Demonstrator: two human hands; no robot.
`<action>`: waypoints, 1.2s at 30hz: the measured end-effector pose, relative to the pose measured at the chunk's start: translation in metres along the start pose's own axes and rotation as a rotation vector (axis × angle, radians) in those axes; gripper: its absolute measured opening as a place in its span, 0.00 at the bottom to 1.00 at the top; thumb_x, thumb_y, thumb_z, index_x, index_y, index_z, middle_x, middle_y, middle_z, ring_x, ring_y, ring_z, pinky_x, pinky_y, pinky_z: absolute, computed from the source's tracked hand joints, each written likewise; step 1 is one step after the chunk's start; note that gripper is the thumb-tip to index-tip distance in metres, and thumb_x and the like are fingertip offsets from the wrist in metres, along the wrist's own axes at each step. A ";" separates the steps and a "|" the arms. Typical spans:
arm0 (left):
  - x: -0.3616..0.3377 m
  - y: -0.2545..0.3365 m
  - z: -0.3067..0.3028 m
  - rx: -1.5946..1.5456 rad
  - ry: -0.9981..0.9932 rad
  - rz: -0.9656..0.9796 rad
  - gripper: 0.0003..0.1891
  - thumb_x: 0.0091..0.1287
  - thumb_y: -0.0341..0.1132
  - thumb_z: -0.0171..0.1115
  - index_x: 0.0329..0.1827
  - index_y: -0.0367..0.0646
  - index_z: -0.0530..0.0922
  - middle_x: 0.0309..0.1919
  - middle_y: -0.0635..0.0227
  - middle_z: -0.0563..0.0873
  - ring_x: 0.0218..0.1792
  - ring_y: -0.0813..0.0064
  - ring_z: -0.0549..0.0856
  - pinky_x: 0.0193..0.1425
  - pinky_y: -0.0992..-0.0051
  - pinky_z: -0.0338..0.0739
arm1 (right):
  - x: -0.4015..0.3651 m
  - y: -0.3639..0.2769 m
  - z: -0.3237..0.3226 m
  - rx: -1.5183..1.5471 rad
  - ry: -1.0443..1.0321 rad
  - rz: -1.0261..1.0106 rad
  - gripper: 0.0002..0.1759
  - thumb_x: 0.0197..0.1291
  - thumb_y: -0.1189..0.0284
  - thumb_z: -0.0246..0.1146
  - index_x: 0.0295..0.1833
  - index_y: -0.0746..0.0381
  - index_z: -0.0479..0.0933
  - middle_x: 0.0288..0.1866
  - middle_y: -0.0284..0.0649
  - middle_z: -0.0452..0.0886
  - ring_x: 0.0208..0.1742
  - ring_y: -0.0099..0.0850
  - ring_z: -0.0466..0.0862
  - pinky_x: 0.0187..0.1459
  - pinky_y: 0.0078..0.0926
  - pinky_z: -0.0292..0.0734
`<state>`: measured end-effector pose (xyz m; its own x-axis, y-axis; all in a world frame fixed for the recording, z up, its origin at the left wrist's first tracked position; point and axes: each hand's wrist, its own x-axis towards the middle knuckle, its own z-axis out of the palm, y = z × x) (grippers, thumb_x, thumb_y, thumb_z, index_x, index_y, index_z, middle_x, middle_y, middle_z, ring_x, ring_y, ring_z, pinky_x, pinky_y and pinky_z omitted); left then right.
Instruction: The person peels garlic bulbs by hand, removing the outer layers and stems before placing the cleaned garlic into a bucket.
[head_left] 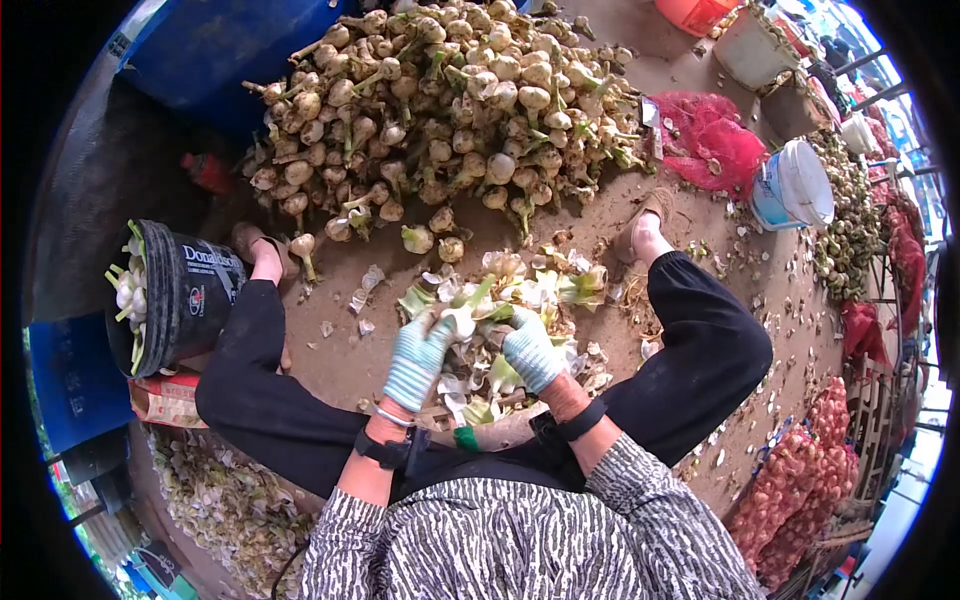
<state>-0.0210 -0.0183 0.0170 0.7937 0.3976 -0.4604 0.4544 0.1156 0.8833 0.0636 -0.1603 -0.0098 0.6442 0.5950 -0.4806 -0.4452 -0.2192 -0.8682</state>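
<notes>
My left hand (pixel 419 360), in a striped white and teal glove, is closed around a pale garlic bulb (pixel 462 321) with a green stalk pointing up and right. My right hand (pixel 530 350), gloved alike, is right beside the bulb with its fingers curled together. What those fingers pinch is hidden. Beneath and beyond both hands lies a heap of garlic skins and leaves (pixel 540 288), between my spread legs. A large pile of untrimmed garlic (pixel 440 120) rises on the ground ahead.
A black bucket (pixel 185 290) with cleaned garlic stands at left. At right are a white and blue bucket (pixel 792 187), red netting (pixel 708 140) and filled red mesh sacks (pixel 800 480). More skins (pixel 225 500) cover the ground at lower left.
</notes>
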 end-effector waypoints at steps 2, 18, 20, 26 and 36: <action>0.002 -0.007 0.005 0.706 0.187 0.415 0.24 0.50 0.36 0.68 0.49 0.35 0.74 0.36 0.65 0.82 0.35 0.76 0.80 0.40 0.79 0.75 | 0.000 0.000 0.001 -0.116 0.057 0.033 0.13 0.52 0.76 0.59 0.44 0.66 0.75 0.33 0.34 0.79 0.32 0.20 0.76 0.35 0.20 0.73; 0.030 -0.008 0.008 -0.582 -0.002 -0.089 0.16 0.59 0.41 0.62 0.43 0.38 0.78 0.32 0.68 0.83 0.32 0.79 0.81 0.35 0.82 0.75 | 0.010 0.013 -0.026 -0.573 0.110 0.141 0.09 0.49 0.72 0.57 0.37 0.63 0.74 0.29 0.50 0.77 0.34 0.45 0.79 0.37 0.35 0.74; 0.033 -0.016 0.002 -0.717 -0.065 -0.135 0.20 0.58 0.45 0.63 0.45 0.38 0.77 0.33 0.68 0.83 0.31 0.77 0.82 0.33 0.81 0.76 | 0.008 0.036 -0.021 -1.165 0.139 -0.208 0.12 0.49 0.70 0.59 0.40 0.62 0.74 0.33 0.51 0.78 0.37 0.44 0.79 0.40 0.35 0.74; 0.027 -0.014 0.014 -0.523 0.010 0.001 0.16 0.60 0.42 0.62 0.42 0.39 0.77 0.31 0.71 0.82 0.30 0.82 0.80 0.33 0.82 0.75 | 0.005 -0.010 0.005 -0.162 0.027 -0.005 0.23 0.47 0.64 0.67 0.46 0.67 0.73 0.42 0.48 0.80 0.42 0.35 0.80 0.46 0.26 0.73; 0.022 -0.002 0.013 -0.493 0.154 0.016 0.10 0.61 0.38 0.61 0.33 0.40 0.79 0.26 0.73 0.81 0.25 0.86 0.77 0.26 0.86 0.70 | -0.002 -0.024 0.010 0.208 -0.069 0.091 0.15 0.53 0.73 0.61 0.46 0.68 0.73 0.36 0.33 0.78 0.34 0.18 0.73 0.37 0.15 0.71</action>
<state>0.0008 -0.0214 0.0038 0.7133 0.5278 -0.4611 0.1686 0.5093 0.8439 0.0664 -0.1487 0.0130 0.5548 0.6327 -0.5402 -0.6228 -0.1146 -0.7739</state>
